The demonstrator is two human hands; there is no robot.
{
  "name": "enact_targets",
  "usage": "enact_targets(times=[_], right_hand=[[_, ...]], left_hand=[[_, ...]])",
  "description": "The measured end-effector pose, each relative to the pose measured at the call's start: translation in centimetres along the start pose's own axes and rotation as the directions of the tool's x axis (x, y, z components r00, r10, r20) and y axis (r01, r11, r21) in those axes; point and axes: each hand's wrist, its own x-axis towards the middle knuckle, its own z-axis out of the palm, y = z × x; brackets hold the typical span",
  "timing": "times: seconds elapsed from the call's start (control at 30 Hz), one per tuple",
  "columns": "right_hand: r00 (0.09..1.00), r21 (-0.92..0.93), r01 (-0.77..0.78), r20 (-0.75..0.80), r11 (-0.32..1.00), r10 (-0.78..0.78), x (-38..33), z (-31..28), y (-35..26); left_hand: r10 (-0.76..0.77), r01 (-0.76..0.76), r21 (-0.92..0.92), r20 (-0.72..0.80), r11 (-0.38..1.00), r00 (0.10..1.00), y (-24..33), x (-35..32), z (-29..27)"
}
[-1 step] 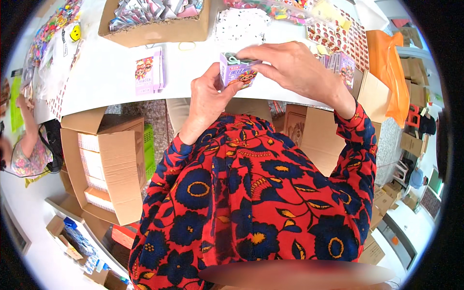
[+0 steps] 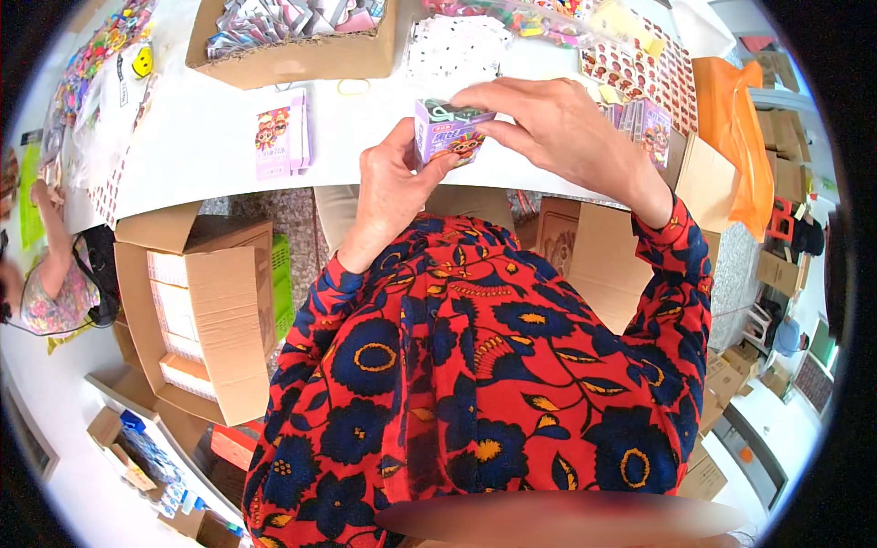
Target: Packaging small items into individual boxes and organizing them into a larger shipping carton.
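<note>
Upright over the table's near edge is a small purple printed box (image 2: 454, 143), its top open. Something pale green and dark, looped like cord, shows inside the opening. My left hand (image 2: 395, 178) is closed around the box's left side, thumb across its lower front. From the right, my right hand (image 2: 571, 132) closes over the top right corner, index finger along the opening and thumb at the side. Its other fingertips are hidden. Flat purple cartons (image 2: 283, 135) lie to the left, and more purple packs (image 2: 644, 126) lie beyond my right wrist.
A cardboard box (image 2: 292, 62) of folded packs stands at the back, beside a pile of white cards (image 2: 455, 47). Sticker sheets (image 2: 630, 64) and an orange bag (image 2: 735, 137) are at right. An open carton (image 2: 233, 320) stands below left. Another person (image 2: 59, 274) works far left.
</note>
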Motion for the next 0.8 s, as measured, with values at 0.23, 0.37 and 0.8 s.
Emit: enact_targets(times=[0.23,0.37,0.8], right_hand=[[0.999,0.149,-0.041,0.034,0.988,0.036,-0.5,0.2,-0.2],[0.952,0.26,-0.064,0.306,0.964,-0.02,-0.7,1.4,-0.4],[0.973,0.331,-0.063,-0.19,0.942,0.132,-2.0,4.5,-1.4]], left_hand=[[0.025,-0.027,0.059,0.026,0.998,0.999,-0.2,0.0,-0.1],[0.105,-0.124,0.411,0.066,0.903,0.992,1.6,-0.7,-0.3],[0.012,-0.012,0.131,0.006,0.991,1.0,-1.1,-0.5,0.2]])
